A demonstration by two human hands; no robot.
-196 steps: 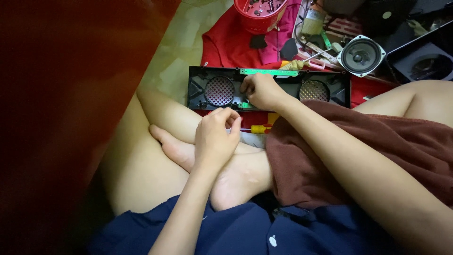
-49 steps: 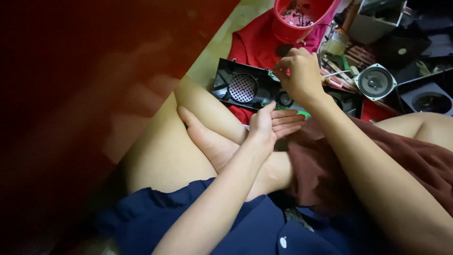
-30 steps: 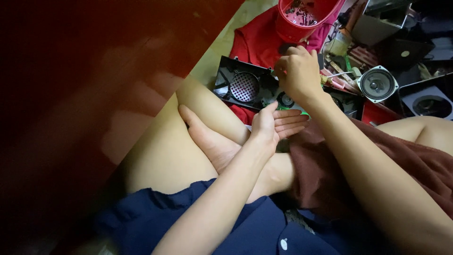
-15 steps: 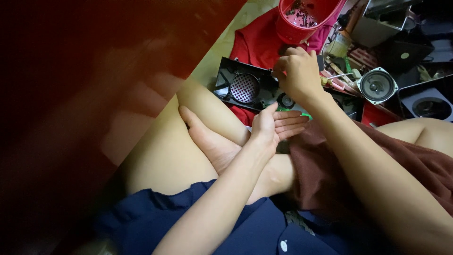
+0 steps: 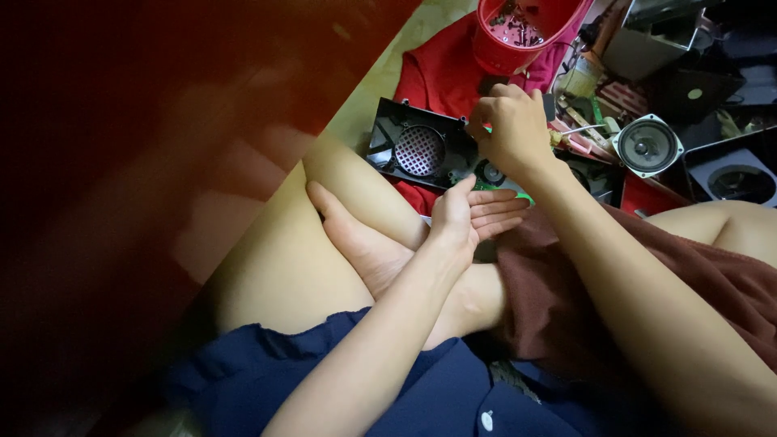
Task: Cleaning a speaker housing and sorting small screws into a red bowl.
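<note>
- Person's sitting cross-legged on the floor, bare foot [image 5: 364, 243] tucked up against the other leg.
- Black speaker panel [image 5: 421, 150] is lying at the near edge of a red cloth [image 5: 441, 73], just past the knee, with its round mesh grille [image 5: 419, 150] facing up.
- Left hand [image 5: 473, 214] is hanging just this side of the panel, palm up, fingers [image 5: 498, 212] loosely stretched out and a bit spread, not gripping anything I can make out.
- Right hand [image 5: 510, 129] is hovering over the panel's right part, fingers curled in tight like a pinch. Something small might be in there but honestly can't tell.
- Red bucket [image 5: 526, 32] full of tiny bits is sitting at the far edge of the cloth.
- A loose round speaker [image 5: 647, 146] is lying off to the right in the clutter of parts.
</note>
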